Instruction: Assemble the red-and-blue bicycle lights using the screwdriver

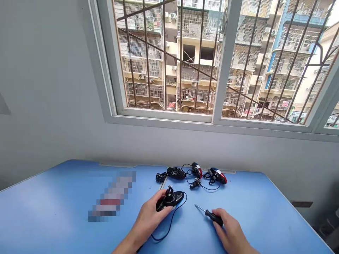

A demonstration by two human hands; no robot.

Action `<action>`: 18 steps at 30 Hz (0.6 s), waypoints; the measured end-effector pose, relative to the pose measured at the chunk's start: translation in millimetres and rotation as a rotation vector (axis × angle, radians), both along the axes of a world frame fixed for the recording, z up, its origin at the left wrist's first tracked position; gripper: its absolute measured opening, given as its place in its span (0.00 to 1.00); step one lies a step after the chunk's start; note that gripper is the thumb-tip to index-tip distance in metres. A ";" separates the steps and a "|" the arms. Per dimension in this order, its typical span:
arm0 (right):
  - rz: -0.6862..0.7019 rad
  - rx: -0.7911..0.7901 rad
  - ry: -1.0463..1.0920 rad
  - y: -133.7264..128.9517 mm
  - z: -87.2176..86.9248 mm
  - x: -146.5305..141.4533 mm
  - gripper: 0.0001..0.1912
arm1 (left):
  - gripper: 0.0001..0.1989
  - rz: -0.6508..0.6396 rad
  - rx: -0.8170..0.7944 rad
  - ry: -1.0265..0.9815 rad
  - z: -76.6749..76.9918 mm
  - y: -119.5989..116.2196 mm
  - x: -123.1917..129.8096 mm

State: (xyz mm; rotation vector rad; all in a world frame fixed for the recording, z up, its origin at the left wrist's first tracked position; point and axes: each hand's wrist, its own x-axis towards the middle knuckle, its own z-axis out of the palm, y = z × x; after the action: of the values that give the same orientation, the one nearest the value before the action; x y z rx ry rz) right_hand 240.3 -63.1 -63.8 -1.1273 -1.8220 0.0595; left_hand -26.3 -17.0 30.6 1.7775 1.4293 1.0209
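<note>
My left hand point(152, 213) grips a black oval device point(173, 199) between thumb and fingers; a small clamp stands up on its top. A thin black cable point(169, 229) loops from the device's right end down across the blue table. To the right, my right hand point(229, 225) holds a screwdriver point(214, 217) by its black handle, its metal shaft pointing up and left. The screwdriver's tip is apart from the device.
Behind my hands lie another black oval device point(176, 173) and two red, white and blue ones point(197, 170), point(218, 175), with cables and small clamps. A pixelated object point(113, 197) is on the left of the blue table point(53, 197). A barred window is beyond.
</note>
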 end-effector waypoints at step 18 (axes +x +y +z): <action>0.195 -0.302 -0.312 19.3 67.7 -16.0 0.37 | 0.14 -0.346 -0.059 0.003 3.1 -6.4 12.2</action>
State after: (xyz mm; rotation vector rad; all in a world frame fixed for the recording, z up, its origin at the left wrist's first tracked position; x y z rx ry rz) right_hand 224.3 -43.7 3.9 -1.2131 -2.2544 0.2959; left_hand -14.0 -23.4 33.7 1.8984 1.0897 0.7866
